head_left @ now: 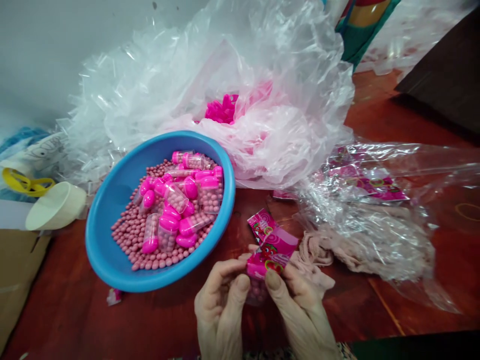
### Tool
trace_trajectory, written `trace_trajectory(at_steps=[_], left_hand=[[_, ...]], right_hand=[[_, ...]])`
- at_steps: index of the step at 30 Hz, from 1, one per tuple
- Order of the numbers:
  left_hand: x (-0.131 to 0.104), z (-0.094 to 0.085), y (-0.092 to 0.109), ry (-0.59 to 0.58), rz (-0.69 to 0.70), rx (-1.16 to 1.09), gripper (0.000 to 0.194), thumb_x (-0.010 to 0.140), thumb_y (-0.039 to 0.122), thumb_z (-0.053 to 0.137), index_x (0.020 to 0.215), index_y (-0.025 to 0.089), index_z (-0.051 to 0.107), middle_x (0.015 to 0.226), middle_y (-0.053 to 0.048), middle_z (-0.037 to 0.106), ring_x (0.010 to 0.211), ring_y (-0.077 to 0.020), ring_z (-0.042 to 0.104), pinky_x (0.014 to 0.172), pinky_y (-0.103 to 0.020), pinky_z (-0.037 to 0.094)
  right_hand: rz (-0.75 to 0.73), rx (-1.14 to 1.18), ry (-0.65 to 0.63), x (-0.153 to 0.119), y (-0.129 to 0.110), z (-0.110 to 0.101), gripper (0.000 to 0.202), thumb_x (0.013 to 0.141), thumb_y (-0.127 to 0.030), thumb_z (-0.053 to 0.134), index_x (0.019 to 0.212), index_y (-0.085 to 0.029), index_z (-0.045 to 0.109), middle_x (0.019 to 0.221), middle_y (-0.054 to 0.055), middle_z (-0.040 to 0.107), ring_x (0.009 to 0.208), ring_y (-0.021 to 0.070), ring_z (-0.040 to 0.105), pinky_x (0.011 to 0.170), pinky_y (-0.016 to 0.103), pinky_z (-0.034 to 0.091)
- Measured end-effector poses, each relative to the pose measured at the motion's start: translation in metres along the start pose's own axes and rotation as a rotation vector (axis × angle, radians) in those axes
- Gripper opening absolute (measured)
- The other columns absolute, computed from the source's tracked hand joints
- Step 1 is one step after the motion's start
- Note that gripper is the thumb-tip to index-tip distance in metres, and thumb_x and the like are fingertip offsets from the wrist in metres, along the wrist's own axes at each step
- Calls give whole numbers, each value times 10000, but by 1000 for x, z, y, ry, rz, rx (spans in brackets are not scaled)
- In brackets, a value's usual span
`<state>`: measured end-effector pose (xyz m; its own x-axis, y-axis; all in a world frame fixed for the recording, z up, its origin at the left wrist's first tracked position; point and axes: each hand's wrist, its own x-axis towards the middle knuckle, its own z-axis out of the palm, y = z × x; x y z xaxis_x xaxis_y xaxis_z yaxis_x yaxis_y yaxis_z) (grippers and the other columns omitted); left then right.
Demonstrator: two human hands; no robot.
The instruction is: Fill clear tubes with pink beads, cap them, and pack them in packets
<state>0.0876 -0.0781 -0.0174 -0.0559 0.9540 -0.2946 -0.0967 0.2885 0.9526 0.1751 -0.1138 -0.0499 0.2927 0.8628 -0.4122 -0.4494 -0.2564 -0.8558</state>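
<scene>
My left hand (222, 307) and my right hand (302, 315) meet low in the middle, fingers closed around a pink printed wrapper (275, 247) with a strawberry picture. Beneath the wrapper, between my thumbs, shows a clear tube of pink balls (257, 291); its lower part is blurred. Whether the wrapper is around the tube or only against it, I cannot tell. Another pink printed piece (261, 223) is just beyond my fingertips. To the left is a blue basin (98, 240) holding loose pink balls (129, 232) and several clear tubes with pink caps (175, 197).
Clear plastic bags (150, 95) pile up behind the basin, with bright pink pieces (222, 109) among them. A beige cloth (317, 250) and a clear bag with pink wrappers (378, 185) lie right. A white cup (56, 207), yellow scissors handles (28, 185) and cardboard (20, 275) are left.
</scene>
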Motion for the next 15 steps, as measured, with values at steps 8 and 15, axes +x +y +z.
trace_trajectory(at_steps=[8,15], left_hand=[[18,-24,14,-313,419,423,222,764,53,667,825,246,758,746,48,735,652,-85,646,634,-128,498],[28,-19,23,-465,793,824,142,815,2,549,757,96,637,630,-30,615,563,-106,587,577,-183,469]], right_hand=[[-19,-53,-219,6,-4,-13,344,888,-486,529,1104,-265,679,1045,60,724,983,205,646,901,341,501],[16,-283,-100,8,-8,-16,361,858,-542,527,923,-218,669,860,25,666,837,191,589,859,329,472]])
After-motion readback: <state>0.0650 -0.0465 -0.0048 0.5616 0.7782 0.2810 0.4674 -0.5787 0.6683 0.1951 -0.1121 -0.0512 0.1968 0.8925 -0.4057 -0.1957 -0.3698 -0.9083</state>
